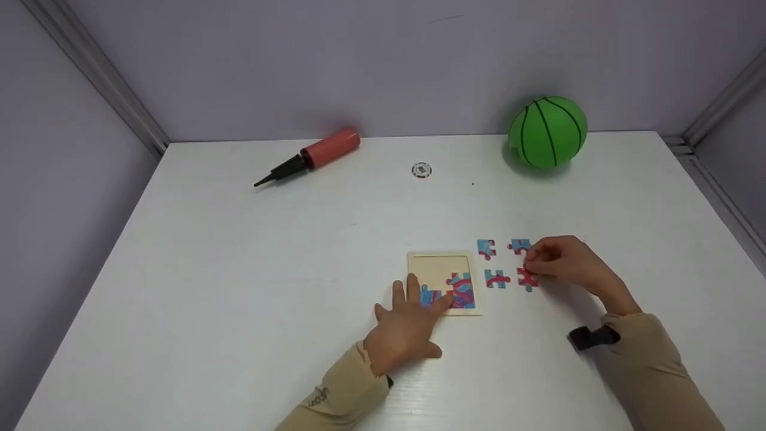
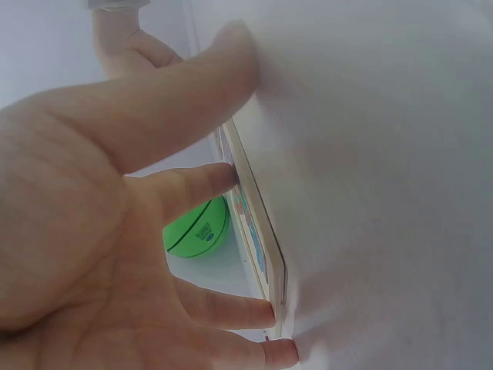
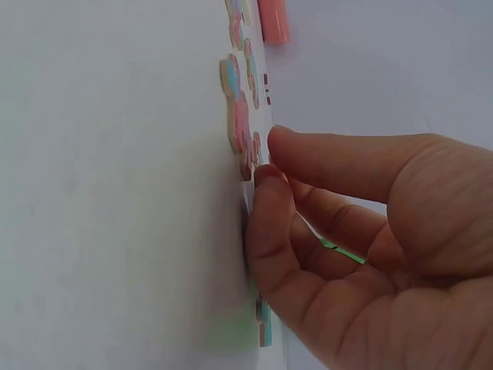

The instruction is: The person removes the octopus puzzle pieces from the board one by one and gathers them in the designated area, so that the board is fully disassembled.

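Observation:
A small wooden puzzle tray [image 1: 441, 258] lies on the white table, with red-and-blue pieces [image 1: 459, 290] set in its near half. My left hand [image 1: 413, 311] rests flat on the tray's near left corner, fingers straight and spread; in the left wrist view the fingertips [image 2: 231, 179] touch the tray's edge [image 2: 262, 239]. To the right lie several loose pieces [image 1: 486, 248]. My right hand [image 1: 529, 260] is among them, thumb and forefinger pinching a red-and-blue piece [image 3: 240, 131] that lies on the table.
A green ball [image 1: 547, 131] stands at the back right by the wall. A red hand pump [image 1: 311, 154] lies at the back left, and a small round disc [image 1: 422, 170] between them. Grey walls enclose the table.

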Demonstrator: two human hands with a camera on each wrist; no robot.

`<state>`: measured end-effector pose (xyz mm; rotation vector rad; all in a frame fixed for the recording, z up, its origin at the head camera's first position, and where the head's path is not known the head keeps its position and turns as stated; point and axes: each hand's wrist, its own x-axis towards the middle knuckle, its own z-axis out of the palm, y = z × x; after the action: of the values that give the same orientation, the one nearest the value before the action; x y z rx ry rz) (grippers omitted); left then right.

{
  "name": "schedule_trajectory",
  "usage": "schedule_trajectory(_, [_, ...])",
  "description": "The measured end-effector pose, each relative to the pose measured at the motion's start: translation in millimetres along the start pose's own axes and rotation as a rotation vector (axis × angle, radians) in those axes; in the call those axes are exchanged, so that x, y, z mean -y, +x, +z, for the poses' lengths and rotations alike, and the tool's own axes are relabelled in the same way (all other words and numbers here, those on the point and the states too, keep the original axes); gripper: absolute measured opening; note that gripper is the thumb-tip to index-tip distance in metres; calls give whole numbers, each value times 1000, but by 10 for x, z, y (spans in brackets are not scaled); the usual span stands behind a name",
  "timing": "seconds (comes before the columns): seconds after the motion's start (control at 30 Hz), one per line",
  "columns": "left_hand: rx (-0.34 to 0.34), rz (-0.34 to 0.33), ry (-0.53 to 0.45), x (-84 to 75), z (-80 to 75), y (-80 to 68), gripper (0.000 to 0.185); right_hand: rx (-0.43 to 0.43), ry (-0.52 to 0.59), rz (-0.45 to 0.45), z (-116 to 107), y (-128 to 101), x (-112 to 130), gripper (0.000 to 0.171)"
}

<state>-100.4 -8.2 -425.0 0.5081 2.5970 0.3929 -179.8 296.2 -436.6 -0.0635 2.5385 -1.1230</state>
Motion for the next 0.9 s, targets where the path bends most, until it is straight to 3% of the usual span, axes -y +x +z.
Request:
schedule_trajectory(0.23, [-18, 4, 6, 10, 6, -13, 83, -4, 37, -17, 13, 9, 0, 28])
schedule_trajectory(0.57, [-45, -18, -47, -43, 17, -14, 85, -50, 35, -86, 126, -12, 237, 23])
schedule_trajectory(0.9, [-21, -12, 83, -120, 14, -59, 78, 6, 87, -161, 377, 56, 477, 17])
